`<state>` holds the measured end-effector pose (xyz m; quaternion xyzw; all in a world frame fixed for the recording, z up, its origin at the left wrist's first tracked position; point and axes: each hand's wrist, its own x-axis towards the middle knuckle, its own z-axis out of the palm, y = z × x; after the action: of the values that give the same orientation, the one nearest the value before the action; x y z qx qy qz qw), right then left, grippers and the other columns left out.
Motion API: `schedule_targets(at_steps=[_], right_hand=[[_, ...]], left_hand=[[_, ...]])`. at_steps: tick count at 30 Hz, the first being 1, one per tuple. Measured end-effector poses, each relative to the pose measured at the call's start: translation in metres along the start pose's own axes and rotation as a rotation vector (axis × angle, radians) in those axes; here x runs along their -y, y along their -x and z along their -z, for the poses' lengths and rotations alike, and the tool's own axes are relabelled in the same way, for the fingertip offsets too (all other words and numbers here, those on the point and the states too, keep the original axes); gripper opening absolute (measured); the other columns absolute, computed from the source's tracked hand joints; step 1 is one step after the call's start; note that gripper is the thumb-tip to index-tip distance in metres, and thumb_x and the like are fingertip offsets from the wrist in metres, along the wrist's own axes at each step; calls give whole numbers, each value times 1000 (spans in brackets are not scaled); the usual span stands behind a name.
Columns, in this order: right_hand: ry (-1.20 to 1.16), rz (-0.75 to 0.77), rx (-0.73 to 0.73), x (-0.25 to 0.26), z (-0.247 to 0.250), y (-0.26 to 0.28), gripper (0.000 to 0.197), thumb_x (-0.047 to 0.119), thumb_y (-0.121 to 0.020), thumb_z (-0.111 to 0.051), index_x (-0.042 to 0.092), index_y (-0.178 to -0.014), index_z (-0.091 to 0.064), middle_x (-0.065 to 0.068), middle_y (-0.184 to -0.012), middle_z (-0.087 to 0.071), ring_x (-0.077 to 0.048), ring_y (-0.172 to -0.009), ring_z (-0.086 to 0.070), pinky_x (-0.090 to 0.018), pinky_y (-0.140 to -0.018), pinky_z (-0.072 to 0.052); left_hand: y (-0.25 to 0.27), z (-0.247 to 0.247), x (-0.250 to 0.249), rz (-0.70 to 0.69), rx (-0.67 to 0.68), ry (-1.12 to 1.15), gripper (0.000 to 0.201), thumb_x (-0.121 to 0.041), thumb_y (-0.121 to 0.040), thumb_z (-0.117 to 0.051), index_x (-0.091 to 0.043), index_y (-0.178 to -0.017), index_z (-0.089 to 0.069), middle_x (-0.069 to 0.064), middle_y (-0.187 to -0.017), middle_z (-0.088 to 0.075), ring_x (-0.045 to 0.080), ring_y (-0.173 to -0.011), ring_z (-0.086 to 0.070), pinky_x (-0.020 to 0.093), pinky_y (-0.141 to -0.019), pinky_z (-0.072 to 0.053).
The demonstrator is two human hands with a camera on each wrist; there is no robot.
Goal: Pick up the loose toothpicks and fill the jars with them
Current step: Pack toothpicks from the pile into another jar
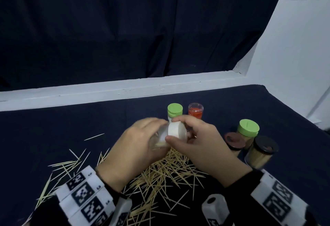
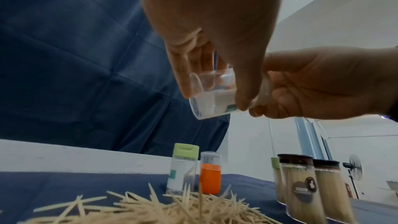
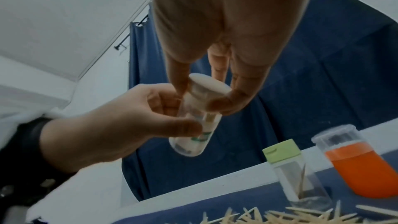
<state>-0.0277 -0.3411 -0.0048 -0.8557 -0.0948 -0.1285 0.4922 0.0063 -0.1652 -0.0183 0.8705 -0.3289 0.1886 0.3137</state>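
You are holding the small clear plastic jar [image 3: 194, 135] in your left hand [image 1: 135, 147] and gripping its round white cap [image 1: 176, 130] with your right hand [image 1: 201, 143], while many thin wooden toothpicks [image 1: 166, 174] are still lying loose under your fingers, so lots is left.

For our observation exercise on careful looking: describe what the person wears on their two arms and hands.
The left hand and right hand are bare, without gloves. Both forearms have dark sleeves. Each wrist carries a white band of blocks printed with black-and-white square codes, with a white camera housing beside it.
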Motion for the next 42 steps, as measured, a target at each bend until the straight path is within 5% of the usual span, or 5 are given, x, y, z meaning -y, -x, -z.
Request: schedule_targets(at_steps=[7,19,28,35,42], right_hand=[[198,174,108,3,43,10,45,17,-77,-76,36,-115,-60,19,-118,-54,2,-109,-51,-21,-93,-45],[1020,-243,594,-37,59,61,56,38,-77,-71,33,-122,-39,10,-122,-46,-12,-109,-46,-23,-80,-44],[889,-88,459,-7,33,16,61,60,-79,-59,25,-126,-44,3,-122,-50,-15,-112,-50,-31,-93,-45],[920,-200,735,-39,-20,-47,110,56,-67,-74,13,-148,-14,-5,-150,-20,-25,-139,-20,-44,-110,-31],[998,-117,866,-40,-42,-53,69,50,-71,-71,15,-123,-41,-5,-127,-35,-24,-122,-36,-44,-97,-44]], left_hand=[[6,-5,0,261,57,273,44,-36,-56,-84,-28,-96,-68,-11,-90,-69,1,-83,-65,26,-73,-54],[12,12,20,441,-245,235,45,-20,-65,-85,-28,-100,-58,-10,-100,-65,5,-92,-64,20,-75,-51],[33,27,26,477,-261,170,43,-26,-66,-84,-25,-100,-59,-13,-99,-64,0,-93,-61,12,-70,-44],[54,38,29,518,-247,166,43,-28,-64,-84,-33,-98,-58,-13,-98,-64,-1,-92,-61,7,-71,-47],[61,43,37,561,-237,115,44,-27,-63,-84,-28,-99,-59,-13,-95,-66,0,-89,-62,12,-72,-48]])
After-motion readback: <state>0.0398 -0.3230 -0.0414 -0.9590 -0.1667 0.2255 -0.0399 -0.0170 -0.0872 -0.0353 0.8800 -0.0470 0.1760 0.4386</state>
